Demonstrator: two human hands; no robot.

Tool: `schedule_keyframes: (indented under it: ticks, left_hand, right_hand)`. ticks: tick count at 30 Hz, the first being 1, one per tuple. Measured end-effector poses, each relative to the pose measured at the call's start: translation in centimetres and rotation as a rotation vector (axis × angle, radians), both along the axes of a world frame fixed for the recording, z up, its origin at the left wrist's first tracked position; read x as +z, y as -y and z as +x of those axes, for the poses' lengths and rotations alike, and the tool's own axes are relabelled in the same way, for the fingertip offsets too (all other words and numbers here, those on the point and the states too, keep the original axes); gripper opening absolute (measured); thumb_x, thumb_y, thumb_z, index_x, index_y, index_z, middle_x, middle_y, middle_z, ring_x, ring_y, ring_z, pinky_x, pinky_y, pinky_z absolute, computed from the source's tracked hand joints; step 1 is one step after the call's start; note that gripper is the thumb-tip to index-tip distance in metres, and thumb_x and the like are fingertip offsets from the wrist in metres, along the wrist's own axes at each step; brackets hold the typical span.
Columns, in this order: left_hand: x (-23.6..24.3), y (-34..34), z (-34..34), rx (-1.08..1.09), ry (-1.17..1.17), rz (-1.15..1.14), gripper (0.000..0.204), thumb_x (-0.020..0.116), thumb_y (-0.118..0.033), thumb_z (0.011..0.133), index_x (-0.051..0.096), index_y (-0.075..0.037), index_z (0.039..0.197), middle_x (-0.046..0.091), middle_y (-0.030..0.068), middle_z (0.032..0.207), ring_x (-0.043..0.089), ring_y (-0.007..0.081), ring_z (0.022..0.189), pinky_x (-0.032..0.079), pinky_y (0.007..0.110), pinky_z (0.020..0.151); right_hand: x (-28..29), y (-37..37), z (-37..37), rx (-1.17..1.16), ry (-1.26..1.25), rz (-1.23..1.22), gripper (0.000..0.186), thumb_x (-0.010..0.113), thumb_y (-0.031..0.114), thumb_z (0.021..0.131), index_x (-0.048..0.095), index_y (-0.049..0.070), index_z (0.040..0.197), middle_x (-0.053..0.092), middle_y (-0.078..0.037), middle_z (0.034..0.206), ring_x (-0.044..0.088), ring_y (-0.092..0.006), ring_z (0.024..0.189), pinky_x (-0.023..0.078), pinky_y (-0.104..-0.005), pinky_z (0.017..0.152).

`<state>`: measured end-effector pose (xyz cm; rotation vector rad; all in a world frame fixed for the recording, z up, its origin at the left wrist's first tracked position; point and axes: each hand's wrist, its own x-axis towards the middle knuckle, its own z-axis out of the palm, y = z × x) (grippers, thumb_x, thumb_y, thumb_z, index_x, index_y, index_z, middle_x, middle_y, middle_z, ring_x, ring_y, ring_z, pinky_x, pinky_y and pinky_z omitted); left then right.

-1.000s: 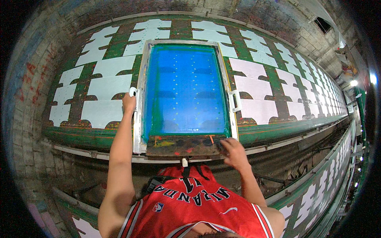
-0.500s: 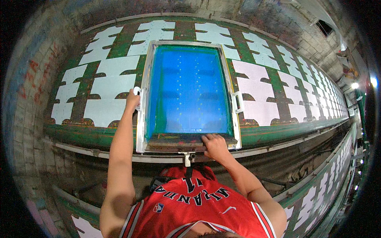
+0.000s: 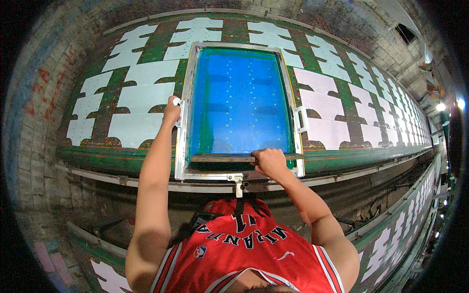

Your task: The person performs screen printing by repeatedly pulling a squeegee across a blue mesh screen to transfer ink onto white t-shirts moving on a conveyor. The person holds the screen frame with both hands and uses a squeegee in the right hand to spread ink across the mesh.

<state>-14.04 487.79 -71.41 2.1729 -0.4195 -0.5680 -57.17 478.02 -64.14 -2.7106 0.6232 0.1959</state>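
In front of me a screen printing frame lies on the long table, its blue mesh marked with two rows of pale dots. My left hand is closed round the white handle on the frame's left side. At the near end of the mesh, my right hand grips the right part of a long dark-edged squeegee, which spans the frame's width. On the right side a second white handle is free. Below the near edge sits a metal clamp bracket.
White cut fabric pieces lie in rows on the green table, with pinkish ones to the right. A metal rail runs along the near edge. Another table with pieces stands at the lower right. A block wall rises at left.
My right hand has closed round the squeegee, which is now tilted up with its edge toward me. In the picture, frame, table and hands have shifted slightly up and right.
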Motion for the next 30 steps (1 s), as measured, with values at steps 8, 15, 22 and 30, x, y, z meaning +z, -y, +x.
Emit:
schedule_keyframes:
  ticks: [8,15,22,30]
  left_hand:
    - [-0.4,-0.1,0.2,-0.01,0.019,-0.011,0.048,0.05,-0.003,0.085,0.051,-0.015,0.131,0.064,0.0145,0.085,0.058,0.0213,0.05,0.046,0.039,0.046]
    - [0.0,-0.3,0.1,-0.002,-0.102,-0.089,0.033,0.054,-0.03,0.101,0.053,-0.011,0.128,0.063,0.0113,0.086,0.051,0.0189,0.046,0.041,0.035,0.043]
    - [-0.4,-0.5,0.2,-0.009,-0.065,-0.164,0.041,0.037,-0.041,0.108,0.055,-0.008,0.124,0.061,0.0105,0.095,0.053,0.018,0.054,0.044,0.033,0.045]
    - [0.1,-0.1,-0.3,0.017,0.0,-0.042,0.045,0.038,-0.046,0.108,0.056,-0.009,0.126,0.065,0.0108,0.097,0.059,0.0213,0.056,0.047,0.035,0.049]
  right_hand:
    - [-1.0,-2.7,-0.8,0.039,-0.05,-0.01,0.036,0.077,0.032,0.076,0.071,0.016,0.108,0.073,-0.012,0.083,0.073,-0.0324,0.079,0.057,-0.0467,0.065]
    - [-4.5,-5.5,1.1,-0.064,0.198,-0.167,0.015,0.063,0.019,0.084,0.066,0.007,0.092,0.07,-0.01,0.095,0.072,-0.0258,0.089,0.059,-0.0404,0.071]
    - [-5.6,-0.7,8.0,-0.166,0.165,-0.188,0.013,0.06,0.013,0.083,0.068,0.004,0.09,0.072,-0.015,0.093,0.074,-0.0296,0.085,0.06,-0.0419,0.069]
    - [-6.2,10.1,18.3,-0.285,0.096,-0.108,0.02,0.073,0.02,0.076,0.075,0.004,0.088,0.074,-0.018,0.093,0.074,-0.0383,0.085,0.06,-0.0509,0.073]
